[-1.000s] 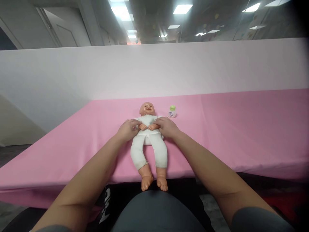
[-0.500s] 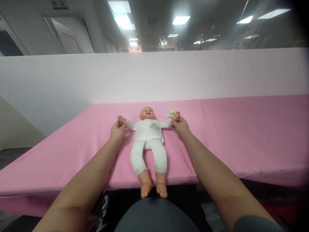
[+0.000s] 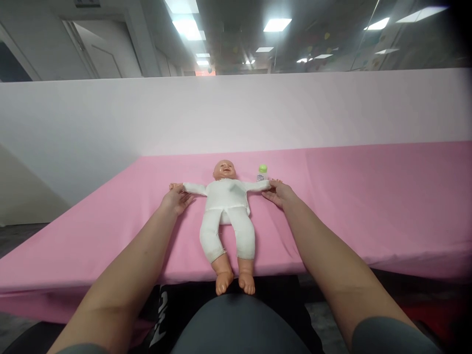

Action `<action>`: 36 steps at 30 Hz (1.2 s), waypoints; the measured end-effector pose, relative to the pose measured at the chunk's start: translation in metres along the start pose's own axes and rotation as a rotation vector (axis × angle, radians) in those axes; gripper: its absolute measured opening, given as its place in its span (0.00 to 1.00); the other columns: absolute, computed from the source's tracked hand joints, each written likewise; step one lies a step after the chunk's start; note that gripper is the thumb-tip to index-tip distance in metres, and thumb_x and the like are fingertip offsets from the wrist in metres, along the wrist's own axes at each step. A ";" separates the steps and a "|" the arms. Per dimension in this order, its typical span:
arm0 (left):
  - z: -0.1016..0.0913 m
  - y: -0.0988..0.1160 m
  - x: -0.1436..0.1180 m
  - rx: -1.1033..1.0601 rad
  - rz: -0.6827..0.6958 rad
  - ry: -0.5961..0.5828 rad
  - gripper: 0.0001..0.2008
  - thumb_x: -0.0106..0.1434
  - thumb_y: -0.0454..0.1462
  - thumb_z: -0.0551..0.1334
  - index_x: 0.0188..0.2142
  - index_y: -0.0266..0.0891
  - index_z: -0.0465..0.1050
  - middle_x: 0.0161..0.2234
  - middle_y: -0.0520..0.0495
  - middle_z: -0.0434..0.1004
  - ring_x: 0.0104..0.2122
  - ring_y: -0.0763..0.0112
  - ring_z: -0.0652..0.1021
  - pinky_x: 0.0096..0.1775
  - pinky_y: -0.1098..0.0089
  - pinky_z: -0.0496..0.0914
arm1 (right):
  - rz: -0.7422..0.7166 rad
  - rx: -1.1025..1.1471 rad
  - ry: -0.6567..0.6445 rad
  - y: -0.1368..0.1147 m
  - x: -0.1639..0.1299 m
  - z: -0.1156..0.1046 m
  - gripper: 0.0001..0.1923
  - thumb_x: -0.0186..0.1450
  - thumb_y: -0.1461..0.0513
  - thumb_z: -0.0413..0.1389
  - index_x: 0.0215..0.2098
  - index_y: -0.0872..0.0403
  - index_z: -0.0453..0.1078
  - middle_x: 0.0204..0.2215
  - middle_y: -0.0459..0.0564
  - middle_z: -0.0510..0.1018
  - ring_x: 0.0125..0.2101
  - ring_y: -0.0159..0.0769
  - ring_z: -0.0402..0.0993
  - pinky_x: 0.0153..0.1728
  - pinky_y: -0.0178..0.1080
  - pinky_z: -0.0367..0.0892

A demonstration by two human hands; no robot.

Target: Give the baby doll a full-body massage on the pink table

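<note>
A baby doll [image 3: 226, 196] in a white cloth suit lies on its back on a pink-covered table, arms stretched out sideways. Its bare feet hang just past the front edge, close to my body. My left hand [image 3: 177, 200] grips the doll's hand on the left side, thumb on top and other fingers loosely extended below. On the other side my right hand [image 3: 280, 192] holds the doll's opposite hand at the wrist, its lower fingers stretched towards the sleeve. Both of the doll's hands are partly covered by mine.
A small clear bottle with a green cap [image 3: 262, 172] stands just behind the doll's arm on the right. The pink cover [image 3: 354, 206] runs to a low white wall [image 3: 295, 110] at the back, with glass above it.
Both my hands have moved outward and slightly down, and the doll's arms now lie straighter and flatter. My lower fingers have loosened and spread. The bottle shows more fully.
</note>
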State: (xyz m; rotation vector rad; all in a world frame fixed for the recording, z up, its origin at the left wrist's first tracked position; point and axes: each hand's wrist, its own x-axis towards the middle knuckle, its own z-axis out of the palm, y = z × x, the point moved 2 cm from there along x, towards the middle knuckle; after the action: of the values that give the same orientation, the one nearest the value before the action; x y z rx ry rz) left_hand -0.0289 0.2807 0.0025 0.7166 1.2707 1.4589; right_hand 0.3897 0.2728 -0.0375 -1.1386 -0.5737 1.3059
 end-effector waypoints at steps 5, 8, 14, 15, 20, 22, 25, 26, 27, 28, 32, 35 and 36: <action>0.009 0.001 -0.016 0.069 0.210 0.032 0.12 0.60 0.38 0.70 0.42 0.40 0.74 0.45 0.42 0.81 0.39 0.63 0.83 0.44 0.61 0.79 | -0.418 -0.266 0.088 -0.006 -0.027 0.021 0.36 0.61 0.60 0.67 0.65 0.48 0.62 0.55 0.55 0.80 0.45 0.43 0.83 0.43 0.47 0.83; 0.021 0.003 -0.036 0.262 0.493 -0.049 0.14 0.60 0.43 0.71 0.42 0.40 0.75 0.44 0.44 0.81 0.43 0.62 0.82 0.47 0.61 0.78 | -0.699 -0.508 -0.005 -0.008 -0.052 0.044 0.34 0.60 0.59 0.67 0.64 0.47 0.66 0.56 0.52 0.80 0.46 0.43 0.81 0.47 0.47 0.80; 0.045 -0.004 -0.066 1.032 0.941 -0.317 0.13 0.62 0.43 0.66 0.46 0.43 0.80 0.46 0.44 0.82 0.48 0.57 0.79 0.53 0.57 0.73 | -1.045 -1.097 -0.425 0.002 -0.082 0.082 0.13 0.65 0.67 0.58 0.45 0.49 0.78 0.45 0.50 0.84 0.46 0.43 0.78 0.53 0.47 0.72; 0.047 -0.005 -0.068 1.121 0.989 -0.380 0.14 0.63 0.41 0.65 0.48 0.43 0.80 0.48 0.44 0.81 0.49 0.56 0.78 0.54 0.56 0.72 | -1.083 -1.172 -0.463 0.004 -0.083 0.084 0.14 0.63 0.69 0.57 0.44 0.50 0.79 0.44 0.51 0.84 0.46 0.44 0.77 0.55 0.48 0.70; 0.046 -0.003 -0.067 1.294 1.080 -0.490 0.19 0.62 0.35 0.62 0.53 0.43 0.80 0.52 0.42 0.80 0.52 0.55 0.77 0.57 0.56 0.70 | -1.099 -1.325 -0.488 0.009 -0.080 0.086 0.17 0.63 0.71 0.56 0.46 0.51 0.80 0.48 0.54 0.82 0.48 0.46 0.73 0.54 0.47 0.67; 0.046 -0.002 -0.069 1.358 1.100 -0.524 0.19 0.62 0.33 0.61 0.52 0.44 0.80 0.51 0.42 0.79 0.51 0.55 0.77 0.56 0.56 0.70 | -1.086 -1.344 -0.489 0.011 -0.080 0.086 0.16 0.64 0.70 0.57 0.46 0.50 0.80 0.48 0.54 0.81 0.49 0.46 0.72 0.54 0.48 0.66; 0.048 -0.003 -0.072 1.409 1.103 -0.534 0.19 0.63 0.32 0.59 0.51 0.45 0.80 0.50 0.43 0.79 0.50 0.54 0.77 0.55 0.55 0.70 | -1.095 -1.329 -0.489 0.014 -0.080 0.087 0.15 0.64 0.69 0.58 0.46 0.50 0.80 0.48 0.55 0.81 0.50 0.47 0.72 0.56 0.49 0.65; 0.048 -0.003 -0.072 1.392 1.094 -0.515 0.19 0.63 0.32 0.59 0.51 0.45 0.80 0.51 0.43 0.79 0.50 0.54 0.77 0.55 0.55 0.70 | -1.091 -1.306 -0.482 0.015 -0.080 0.087 0.15 0.64 0.69 0.58 0.45 0.50 0.80 0.47 0.54 0.81 0.50 0.47 0.72 0.57 0.50 0.65; 0.048 -0.004 -0.072 1.358 1.075 -0.488 0.18 0.64 0.34 0.60 0.52 0.45 0.79 0.52 0.43 0.79 0.51 0.54 0.77 0.55 0.55 0.70 | -1.077 -1.268 -0.473 0.015 -0.079 0.086 0.15 0.63 0.69 0.58 0.45 0.50 0.80 0.47 0.53 0.81 0.49 0.47 0.73 0.56 0.50 0.66; 0.047 -0.005 -0.071 1.307 1.049 -0.452 0.17 0.65 0.36 0.61 0.53 0.45 0.79 0.52 0.42 0.79 0.51 0.54 0.77 0.55 0.56 0.70 | -1.048 -1.212 -0.457 0.015 -0.077 0.084 0.15 0.63 0.69 0.58 0.45 0.50 0.79 0.46 0.53 0.82 0.48 0.46 0.74 0.56 0.50 0.67; 0.039 -0.008 -0.058 1.015 0.852 -0.314 0.16 0.67 0.47 0.64 0.50 0.46 0.79 0.50 0.43 0.80 0.49 0.56 0.79 0.50 0.60 0.73 | -0.841 -0.832 -0.318 0.011 -0.061 0.065 0.17 0.64 0.61 0.62 0.51 0.47 0.78 0.46 0.49 0.83 0.43 0.42 0.78 0.50 0.46 0.73; 0.029 -0.010 -0.038 0.737 0.641 -0.198 0.15 0.65 0.47 0.67 0.48 0.46 0.78 0.49 0.43 0.81 0.46 0.58 0.80 0.47 0.63 0.74 | -0.693 -0.572 -0.133 0.005 -0.042 0.044 0.26 0.61 0.59 0.65 0.58 0.47 0.74 0.48 0.48 0.82 0.44 0.40 0.79 0.48 0.43 0.76; 0.025 -0.010 -0.031 0.640 0.571 -0.151 0.15 0.65 0.46 0.68 0.48 0.45 0.77 0.48 0.43 0.81 0.44 0.60 0.81 0.45 0.64 0.75 | -0.624 -0.508 -0.069 0.003 -0.035 0.037 0.28 0.60 0.60 0.66 0.59 0.47 0.72 0.48 0.48 0.82 0.43 0.39 0.80 0.47 0.42 0.77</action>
State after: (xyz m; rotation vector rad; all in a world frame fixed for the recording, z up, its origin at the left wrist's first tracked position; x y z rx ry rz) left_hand 0.0057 0.2595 0.0046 1.6934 1.4953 1.3836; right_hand 0.3483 0.2517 -0.0170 -1.1810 -1.2474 0.6709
